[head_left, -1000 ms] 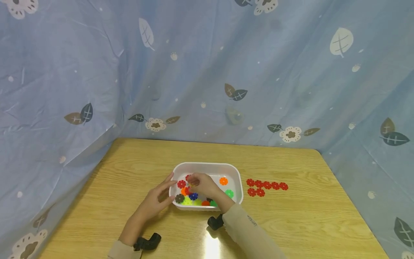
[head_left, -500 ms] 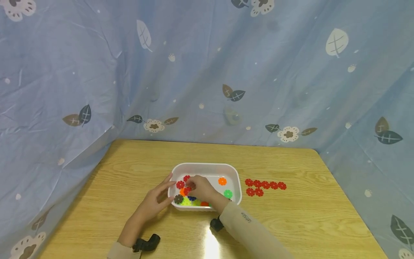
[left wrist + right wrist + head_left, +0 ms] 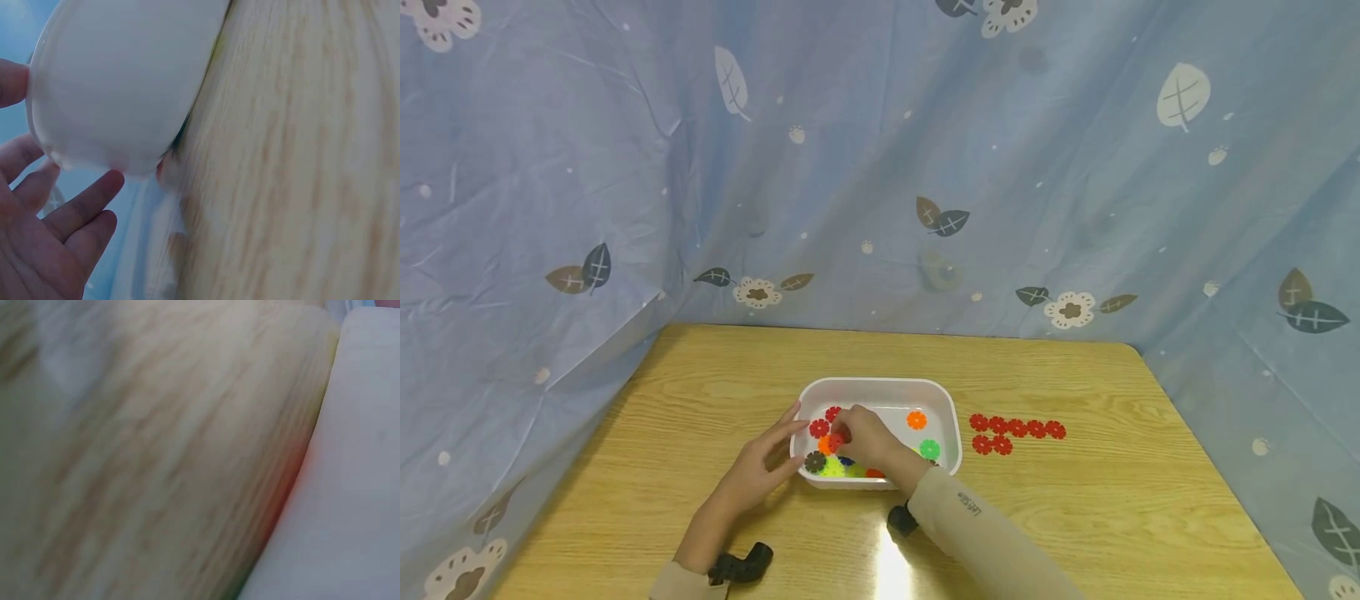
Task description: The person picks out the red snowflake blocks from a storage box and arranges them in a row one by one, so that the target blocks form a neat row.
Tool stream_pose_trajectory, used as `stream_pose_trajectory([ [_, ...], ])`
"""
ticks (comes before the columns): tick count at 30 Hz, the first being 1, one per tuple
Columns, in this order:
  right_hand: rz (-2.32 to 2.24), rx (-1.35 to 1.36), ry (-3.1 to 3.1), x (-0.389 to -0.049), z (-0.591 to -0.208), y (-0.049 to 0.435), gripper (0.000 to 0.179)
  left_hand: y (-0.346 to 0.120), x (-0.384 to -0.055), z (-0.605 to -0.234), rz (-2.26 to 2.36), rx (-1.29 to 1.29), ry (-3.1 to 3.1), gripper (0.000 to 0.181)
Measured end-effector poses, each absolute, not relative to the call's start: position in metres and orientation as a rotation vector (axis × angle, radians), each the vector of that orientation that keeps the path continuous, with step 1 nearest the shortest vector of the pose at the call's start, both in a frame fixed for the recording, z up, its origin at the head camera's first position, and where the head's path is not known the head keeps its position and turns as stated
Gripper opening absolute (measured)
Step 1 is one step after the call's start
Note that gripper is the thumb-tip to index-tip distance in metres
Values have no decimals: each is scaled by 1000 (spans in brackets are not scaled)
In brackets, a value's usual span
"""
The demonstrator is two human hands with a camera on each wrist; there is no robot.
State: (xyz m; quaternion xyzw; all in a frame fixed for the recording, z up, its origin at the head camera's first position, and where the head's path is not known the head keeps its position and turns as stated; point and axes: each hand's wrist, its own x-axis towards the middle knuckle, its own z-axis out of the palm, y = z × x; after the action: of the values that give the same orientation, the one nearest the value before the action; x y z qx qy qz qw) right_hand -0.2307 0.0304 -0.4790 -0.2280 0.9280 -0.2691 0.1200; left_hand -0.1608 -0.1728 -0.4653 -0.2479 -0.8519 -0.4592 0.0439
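My left hand [image 3: 760, 462] rests at the left end of a white plastic tray [image 3: 951, 400], fingers spread and fairly straight. In the left wrist view, a thumb and fingertips of the left hand [image 3: 44, 231] touch the outer wall of the tray [image 3: 119, 87]. Inside the tray, my right hand [image 3: 868, 437] pinches a red snowflake disc [image 3: 836, 442] at its fingertips. Two more red discs lie behind it, one of them a red disc [image 3: 819, 428] near the left wall. The right wrist view shows only the tray's outer wall [image 3: 350, 469] and blurred wood.
Right of the tray, several red snowflake discs [image 3: 1017, 427] lie in a row on the wooden table [image 3: 1075, 517], with two more below. In the tray are an orange disc [image 3: 917, 420], a green disc [image 3: 930, 449], a dark disc [image 3: 815, 462] and yellow ones. A blue patterned curtain [image 3: 865, 167] hangs behind.
My right hand has shifted slightly left and down within the tray, and its fingertips have closed on the red snowflake disc. The left hand stays at the tray's end.
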Motion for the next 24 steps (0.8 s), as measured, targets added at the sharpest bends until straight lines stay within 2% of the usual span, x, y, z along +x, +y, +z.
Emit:
stream_pose_trajectory([
  [24, -1120, -502, 2555, -234, -475, 39, 20, -173, -159, -463, -1394, -740, -2624, 44],
])
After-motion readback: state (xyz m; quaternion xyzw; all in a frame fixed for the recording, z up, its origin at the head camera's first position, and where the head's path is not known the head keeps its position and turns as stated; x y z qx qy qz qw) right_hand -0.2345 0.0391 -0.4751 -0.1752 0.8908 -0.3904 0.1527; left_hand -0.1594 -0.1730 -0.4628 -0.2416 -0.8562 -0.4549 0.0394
